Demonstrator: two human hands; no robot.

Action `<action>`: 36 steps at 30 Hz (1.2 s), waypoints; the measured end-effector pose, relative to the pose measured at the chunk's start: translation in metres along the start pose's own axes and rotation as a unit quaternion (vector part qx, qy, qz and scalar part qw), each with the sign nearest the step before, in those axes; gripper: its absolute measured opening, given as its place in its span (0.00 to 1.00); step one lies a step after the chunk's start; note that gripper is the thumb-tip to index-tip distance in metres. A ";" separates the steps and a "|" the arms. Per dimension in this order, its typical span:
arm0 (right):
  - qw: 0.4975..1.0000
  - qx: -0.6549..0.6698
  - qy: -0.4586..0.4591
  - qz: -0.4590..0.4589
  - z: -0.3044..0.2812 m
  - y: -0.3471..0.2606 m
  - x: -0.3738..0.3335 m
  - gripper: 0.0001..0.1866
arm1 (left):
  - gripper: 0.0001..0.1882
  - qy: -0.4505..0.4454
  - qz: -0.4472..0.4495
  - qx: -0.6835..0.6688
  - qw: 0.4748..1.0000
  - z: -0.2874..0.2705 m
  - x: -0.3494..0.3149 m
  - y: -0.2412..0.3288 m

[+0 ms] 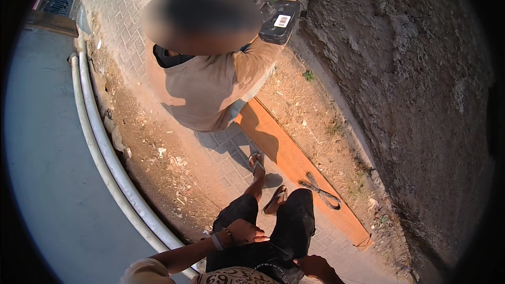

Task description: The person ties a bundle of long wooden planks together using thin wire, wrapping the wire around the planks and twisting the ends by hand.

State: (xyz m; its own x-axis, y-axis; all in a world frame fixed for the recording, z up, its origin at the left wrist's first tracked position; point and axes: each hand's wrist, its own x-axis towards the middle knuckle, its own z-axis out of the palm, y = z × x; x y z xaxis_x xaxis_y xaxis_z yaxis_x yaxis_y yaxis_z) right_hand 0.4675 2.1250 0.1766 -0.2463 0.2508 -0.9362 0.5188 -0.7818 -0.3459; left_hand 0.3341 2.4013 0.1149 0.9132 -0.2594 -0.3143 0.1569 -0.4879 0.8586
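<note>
My left hand (244, 232), with a band on its wrist, is closed over the front of my dark shorts (293, 226). Its fingertips touch the cloth, and what they may pinch is hidden. At the right side of the shorts, my right hand (315, 267) is curled in shadow, its thumb against the fabric; anything inside it cannot be seen. A beaded cord (269, 266) hangs at my waist. Beyond my sandalled feet (275, 200) lies a long orange-brown board (284, 150), bearing a looped dark bundle of cord or wire (322, 191).
Another person (194, 92) in a tan top stands ahead, arms raised, beside a black box-shaped device (280, 23). A rough wall (410, 89) rises on the right. Two pale pipes (108, 150) follow the grey-blue wall (47, 152) on the left. Paving (118, 16) and littered soil lie between.
</note>
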 end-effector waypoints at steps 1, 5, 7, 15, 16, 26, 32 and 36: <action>0.993 -0.063 -0.011 0.097 0.003 -0.018 -0.002 0.25 | 0.21 -0.027 -0.011 -0.001 1.000 0.001 -0.014 -0.004; 0.996 0.003 0.086 0.039 -0.029 -0.004 -0.005 0.23 | 0.20 -0.010 0.046 -0.028 0.999 0.008 -0.040 -0.027; 0.992 0.019 0.127 0.004 -0.060 0.000 -0.014 0.21 | 0.20 0.041 0.049 -0.019 0.998 -0.004 -0.048 -0.027; 0.949 0.014 0.269 -0.166 -0.187 0.038 -0.054 0.16 | 0.25 0.245 -0.211 0.040 0.946 -0.070 -0.082 -0.054; 0.938 -0.007 0.280 -0.203 -0.207 0.045 -0.054 0.16 | 0.26 0.269 -0.267 0.030 0.925 -0.071 -0.085 -0.043; 0.907 0.403 0.056 -0.110 -0.344 0.147 -0.055 0.14 | 0.26 0.331 -0.640 0.041 0.692 0.080 -0.147 0.036; 0.940 0.264 0.059 -0.208 -0.366 0.180 -0.092 0.14 | 0.23 0.300 -0.725 0.070 0.617 0.096 -0.158 0.119; 0.998 -0.021 0.057 0.015 -0.388 0.105 -0.147 0.13 | 0.23 0.294 -0.776 0.033 0.558 0.132 -0.173 0.146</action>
State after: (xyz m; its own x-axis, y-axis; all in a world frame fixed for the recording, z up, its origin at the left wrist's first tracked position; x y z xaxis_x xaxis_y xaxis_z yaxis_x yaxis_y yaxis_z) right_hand 0.8761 2.2279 0.2541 -0.1375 0.2934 -0.9461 0.5591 -0.7654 -0.3186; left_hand 0.1491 2.2648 0.2417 -0.3332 0.8263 -0.4541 0.9330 0.2196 -0.2850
